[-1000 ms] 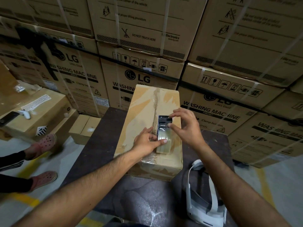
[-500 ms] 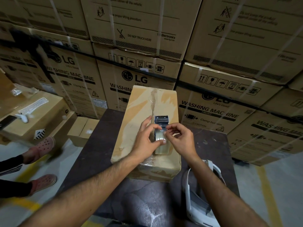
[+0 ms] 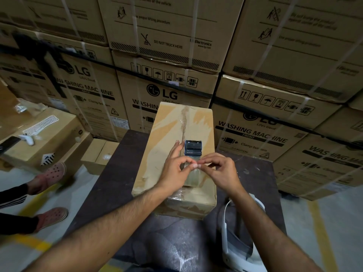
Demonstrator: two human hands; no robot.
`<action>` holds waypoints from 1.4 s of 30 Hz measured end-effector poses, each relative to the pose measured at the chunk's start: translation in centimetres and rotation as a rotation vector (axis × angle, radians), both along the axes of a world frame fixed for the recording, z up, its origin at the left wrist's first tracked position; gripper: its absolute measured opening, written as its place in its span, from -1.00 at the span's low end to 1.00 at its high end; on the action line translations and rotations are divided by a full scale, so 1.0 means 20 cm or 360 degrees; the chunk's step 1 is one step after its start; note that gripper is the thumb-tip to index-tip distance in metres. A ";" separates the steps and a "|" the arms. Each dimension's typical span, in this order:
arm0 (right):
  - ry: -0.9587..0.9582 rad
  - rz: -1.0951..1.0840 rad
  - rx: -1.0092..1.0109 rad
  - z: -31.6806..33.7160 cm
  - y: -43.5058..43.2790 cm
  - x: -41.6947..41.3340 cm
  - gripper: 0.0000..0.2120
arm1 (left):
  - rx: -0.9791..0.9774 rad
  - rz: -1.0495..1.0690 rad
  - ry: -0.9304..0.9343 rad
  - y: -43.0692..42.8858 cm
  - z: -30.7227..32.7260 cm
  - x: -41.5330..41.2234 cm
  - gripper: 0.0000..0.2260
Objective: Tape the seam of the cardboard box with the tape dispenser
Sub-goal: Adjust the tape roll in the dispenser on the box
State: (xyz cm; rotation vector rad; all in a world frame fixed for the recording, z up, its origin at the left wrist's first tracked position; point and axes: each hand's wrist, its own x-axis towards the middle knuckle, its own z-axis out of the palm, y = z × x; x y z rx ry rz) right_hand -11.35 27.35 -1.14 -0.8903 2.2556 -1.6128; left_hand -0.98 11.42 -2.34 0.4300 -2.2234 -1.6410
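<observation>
A long cardboard box (image 3: 167, 138) lies on a dark table (image 3: 110, 185), its top seam running away from me with old torn tape on it. The tape dispenser (image 3: 193, 148), dark with a toothed blade and a clear tape roll, sits on the box's near half over the seam. My left hand (image 3: 174, 169) holds the dispenser's left side, thumb and forefinger pinching at the roll. My right hand (image 3: 220, 171) has its fingertips pinched at the tape on the roll, meeting the left fingertips.
Stacked washing machine cartons (image 3: 255, 95) form a wall right behind the table. A white headset (image 3: 241, 250) lies on the table's near right. Another person's feet in pink clogs (image 3: 53, 173) stand on the floor at left, beside smaller boxes (image 3: 39, 134).
My right hand came down from the dispenser's blade end to the tape roll and now pinches there. My left hand shifted up along the dispenser's left side.
</observation>
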 end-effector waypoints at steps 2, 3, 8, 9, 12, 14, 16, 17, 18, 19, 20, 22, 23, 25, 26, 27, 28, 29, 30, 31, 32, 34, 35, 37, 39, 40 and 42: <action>0.0056 0.0069 0.0024 0.00 0.01 -0.02 -0.84 | 0.0086 0.0000 -0.0005 0.02 0.00 -0.01 -0.89; 0.0081 0.0104 0.0047 0.00 0.01 -0.03 -0.85 | 0.0118 0.0003 -0.0017 0.02 0.00 -0.01 -0.90; 0.0208 0.0263 0.0164 0.03 0.04 -0.06 -0.84 | 0.0248 0.0046 -0.0072 0.03 -0.01 -0.03 -0.91; 0.0210 0.0297 0.0170 0.04 0.05 -0.06 -0.81 | 0.0293 0.0068 -0.0086 0.03 0.00 -0.03 -0.90; 0.0399 0.0301 0.0202 0.04 0.06 -0.05 -0.83 | 0.0444 0.0099 -0.0129 0.03 0.01 -0.03 -0.92; 0.0597 0.0198 0.0199 0.01 0.05 -0.03 -0.81 | 0.0533 0.0103 -0.0122 0.04 0.04 -0.01 -0.90; 0.0670 0.0099 0.0139 0.00 0.05 -0.03 -0.84 | 0.0600 0.0095 -0.0108 0.05 0.07 -0.01 -0.88; 0.0616 0.0073 0.0098 0.01 0.04 -0.03 -0.86 | 0.0606 0.0089 -0.0110 0.04 0.07 0.00 -0.90; 0.0492 0.0053 0.0064 0.01 0.04 -0.03 -0.89 | 0.0603 0.0078 -0.0109 0.04 0.08 0.00 -0.92; 0.0343 0.0031 0.0042 0.02 0.04 -0.03 -0.91 | 0.0600 0.0057 -0.0102 0.04 0.08 0.00 -0.93; 0.0207 -0.0003 0.0028 0.02 0.04 -0.02 -0.92 | 0.0595 0.0036 -0.0095 0.03 0.07 0.00 -0.92; -0.0042 -0.0086 -0.0033 0.02 0.03 -0.02 -0.89 | 0.0574 0.0015 -0.0107 0.03 0.07 0.00 -0.88; -0.0164 -0.0140 -0.0095 0.02 0.03 -0.02 -0.88 | 0.0557 0.0011 -0.0116 0.03 0.07 0.00 -0.86; -0.0301 -0.0306 -0.0206 0.04 0.05 -0.06 -0.84 | 0.0504 -0.0010 -0.0113 0.02 0.05 0.00 -0.82; -0.0300 -0.0405 -0.0217 0.05 0.06 -0.08 -0.83 | 0.0483 -0.0028 -0.0107 0.01 0.03 -0.01 -0.81; -0.0274 -0.0496 -0.0204 0.06 0.09 -0.11 -0.84 | 0.0465 -0.0045 -0.0109 0.00 0.01 -0.01 -0.80; -0.0256 -0.0573 -0.0177 0.06 0.12 -0.15 -0.86 | 0.0451 -0.0059 -0.0120 -0.01 -0.01 -0.01 -0.80; -0.0242 -0.0642 -0.0133 0.06 0.15 -0.18 -0.88 | 0.0438 -0.0070 -0.0136 -0.02 -0.02 -0.01 -0.80; -0.0225 -0.0697 -0.0069 0.06 0.18 -0.23 -0.87 | 0.0424 -0.0079 -0.0150 -0.02 -0.03 -0.02 -0.80; -0.0195 -0.0732 0.0002 0.06 0.22 -0.27 -0.85 | 0.0406 -0.0087 -0.0157 -0.02 -0.03 -0.02 -0.81; -0.0162 -0.0759 0.0083 0.06 0.25 -0.30 -0.84 | 0.0388 -0.0090 -0.0160 -0.02 -0.04 -0.02 -0.81; -0.0026 -0.0815 0.0318 0.06 0.31 -0.38 -0.77 | 0.0348 -0.0089 -0.0175 -0.02 -0.05 -0.03 -0.82; 0.0066 -0.0833 0.0491 0.06 0.34 -0.42 -0.73 | 0.0329 -0.0082 -0.0182 -0.02 -0.05 -0.03 -0.82; 0.0246 -0.0847 0.0876 0.08 0.38 -0.50 -0.72 | 0.0292 -0.0067 -0.0174 -0.02 -0.06 -0.02 -0.83; 0.0398 -0.0854 0.1220 0.10 0.41 -0.55 -0.77 | 0.0242 -0.0019 -0.0144 -0.02 -0.06 0.00 -0.81; 0.0470 -0.0873 0.1363 0.11 0.41 -0.57 -0.74 | 0.0220 0.0021 -0.0143 -0.02 -0.05 0.00 -0.79; 0.0551 -0.0922 0.1524 0.12 0.43 -0.59 -0.77 | 0.0173 0.0124 -0.0161 -0.02 -0.04 0.02 -0.71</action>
